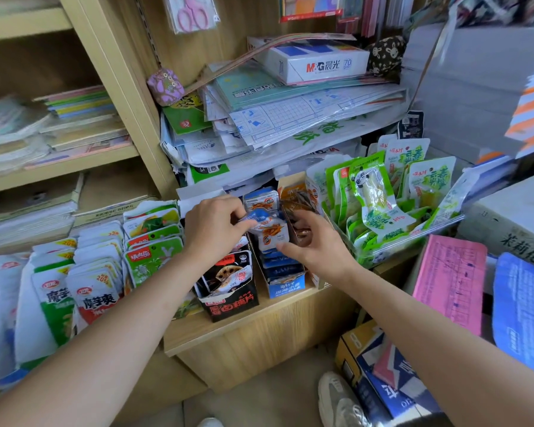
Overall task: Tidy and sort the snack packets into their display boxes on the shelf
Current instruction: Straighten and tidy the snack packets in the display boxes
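Note:
A narrow blue display box (285,285) on the wooden shelf holds a row of small blue-and-white snack packets (272,234). My left hand (211,229) pinches the top of one packet over this box. My right hand (315,241) holds the lower edge of the same bunch from the right. A black display box (232,303) with dark packets stands just left of the blue one. Behind my right hand sits an orange box (293,195) with brown packets. Green bamboo-shoot packets (376,198) fill a clear tray at the right.
White and green packets (84,291) stand in rows at the left. Stacks of paper and an M&G box (318,63) lie on the shelf above. A pink pad (450,278) and cartons (383,374) crowd the right side and floor, beside my shoe (336,399).

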Motion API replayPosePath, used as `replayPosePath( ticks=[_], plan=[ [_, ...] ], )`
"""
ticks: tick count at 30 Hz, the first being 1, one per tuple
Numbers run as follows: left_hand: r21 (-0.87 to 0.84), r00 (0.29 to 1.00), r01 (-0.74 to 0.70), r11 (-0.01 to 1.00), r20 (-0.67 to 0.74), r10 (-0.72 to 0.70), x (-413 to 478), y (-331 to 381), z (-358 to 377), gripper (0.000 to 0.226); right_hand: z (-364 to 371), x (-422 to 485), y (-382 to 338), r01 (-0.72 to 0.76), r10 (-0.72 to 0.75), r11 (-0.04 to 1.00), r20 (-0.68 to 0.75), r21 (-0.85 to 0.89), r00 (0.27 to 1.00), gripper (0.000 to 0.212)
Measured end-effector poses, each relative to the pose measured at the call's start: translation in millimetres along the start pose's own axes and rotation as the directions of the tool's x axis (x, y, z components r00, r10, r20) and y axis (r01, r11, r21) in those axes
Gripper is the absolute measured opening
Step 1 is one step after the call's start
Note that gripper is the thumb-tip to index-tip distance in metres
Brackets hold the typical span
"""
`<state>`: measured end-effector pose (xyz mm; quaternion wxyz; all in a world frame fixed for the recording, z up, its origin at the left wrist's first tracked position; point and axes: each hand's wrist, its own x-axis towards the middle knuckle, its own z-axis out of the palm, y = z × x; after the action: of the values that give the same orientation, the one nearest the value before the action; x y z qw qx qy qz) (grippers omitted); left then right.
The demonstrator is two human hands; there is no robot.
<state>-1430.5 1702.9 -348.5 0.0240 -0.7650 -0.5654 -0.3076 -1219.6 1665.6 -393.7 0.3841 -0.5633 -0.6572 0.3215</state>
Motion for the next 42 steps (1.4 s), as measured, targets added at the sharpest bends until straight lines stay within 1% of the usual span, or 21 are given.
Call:
replayPosePath(
  ticks=[1, 2, 3, 5, 7, 9, 10, 12, 16, 19, 21, 23, 24, 25, 27, 29, 31, 34, 36, 38, 42],
  plan=[
    [-0.052, 1.000, 0.030, 0.998, -0.007, -0.030, -2, 0, -1, 0.032, 1, 4, 0, -0.012, 0.012, 1.000, -0.033, -0.006, 0.999, 0.069],
    [-0.122, 0.997, 0.067, 0.990, -0.016, -0.069, -3, 0, -2, 0.032, 3, 8, -1, -0.010, 0.010, 1.000, -0.050, 0.000, 0.999, 0.061],
    [-0.202, 0.994, 0.104, 0.974, -0.023, -0.111, -5, 0, -3, 0.033, 4, 10, -2, -0.009, 0.010, 1.000, -0.062, 0.025, 0.998, 0.047],
    [-0.354, 0.986, 0.141, 0.924, -0.030, -0.163, -8, 2, -3, 0.039, 5, 12, -5, -0.015, 0.032, 0.989, -0.106, 0.149, 0.994, 0.024],
    [-0.468, 0.981, 0.154, 0.870, -0.031, -0.190, -13, 8, -4, 0.042, 0, 13, -10, -0.014, 0.071, 0.941, -0.157, 0.338, 0.985, 0.019],
    [-0.514, 0.978, 0.179, 0.839, -0.002, -0.210, -19, 12, -1, 0.040, -9, 11, -14, 0.017, 0.072, 0.880, -0.169, 0.475, 0.983, 0.022],
    [-0.522, 0.979, 0.183, 0.833, 0.023, -0.200, -23, 12, 1, 0.038, -14, 10, -15, 0.023, 0.062, 0.874, -0.159, 0.486, 0.985, 0.025],
    [-0.541, 0.983, 0.175, 0.823, 0.053, -0.175, -31, 11, 8, 0.036, -21, 6, -17, 0.025, 0.038, 0.897, -0.133, 0.441, 0.990, 0.026],
    [-0.599, 0.974, 0.178, 0.780, -0.003, -0.225, -31, 14, 12, 0.042, -24, -2, -17, 0.063, -0.019, 0.920, -0.119, 0.386, 0.993, 0.018],
    [-0.607, 0.979, 0.173, 0.775, 0.016, -0.205, -25, 13, 12, 0.033, -28, -6, -19, 0.043, 0.004, 0.923, -0.123, 0.383, 0.992, 0.014],
    [-0.504, 0.989, 0.144, 0.852, 0.052, -0.136, -28, 10, 8, 0.023, -36, -5, -18, 0.036, 0.020, 0.958, -0.188, 0.286, 0.982, 0.014],
    [-0.278, 0.998, 0.058, 0.959, 0.027, -0.052, -31, 6, 4, 0.033, -46, -5, -14, 0.062, -0.033, 0.991, -0.231, 0.117, 0.972, 0.009],
    [-0.182, 1.000, 0.025, 0.983, 0.007, -0.024, -31, 3, 3, 0.035, -51, -6, -12, 0.084, -0.075, 0.996, -0.232, 0.030, 0.970, 0.012],
    [-0.132, 1.000, 0.017, 0.991, -0.005, -0.017, -31, 0, 2, 0.033, -53, -7, -10, 0.101, -0.108, 0.994, -0.225, -0.041, 0.968, 0.019],
    [-0.126, 0.998, 0.057, 0.990, 0.018, -0.055, -31, -2, 2, 0.023, -54, -10, -6, 0.149, -0.175, 0.979, -0.200, -0.138, 0.964, 0.025],
    [-0.117, 0.992, 0.110, 0.987, 0.073, -0.102, -30, 0, 3, 0.012, -49, -11, -4, 0.219, -0.267, 0.941, -0.168, -0.260, 0.949, 0.018],
    [-0.091, 0.986, 0.141, 0.986, 0.102, -0.132, -31, 4, 2, 0.010, -42, -10, -2, 0.324, -0.396, 0.855, -0.106, -0.405, 0.912, 0.014],
    [-0.098, 0.983, 0.155, 0.983, 0.114, -0.144, -32, 4, 1, 0.010, -29, -8, 6, 0.455, -0.521, 0.745, 0.001, -0.488, 0.854, 0.021],
    [-0.105, 0.982, 0.141, 0.984, 0.139, -0.126, -33, 3, -1, 0.011, -21, -5, 11, 0.492, -0.526, 0.709, 0.086, -0.506, 0.846, 0.024],
    [-0.134, 0.982, 0.112, 0.985, 0.168, -0.089, -33, 0, -2, 0.012, -15, -2, 13, 0.492, -0.494, 0.688, 0.152, -0.533, 0.856, 0.026],
    [-0.185, 0.972, 0.060, 0.981, 0.235, -0.015, -37, -8, -1, 0.017, -9, 11, 8, 0.466, -0.460, 0.672, 0.169, -0.576, 0.872, 0.011]
  ],
)
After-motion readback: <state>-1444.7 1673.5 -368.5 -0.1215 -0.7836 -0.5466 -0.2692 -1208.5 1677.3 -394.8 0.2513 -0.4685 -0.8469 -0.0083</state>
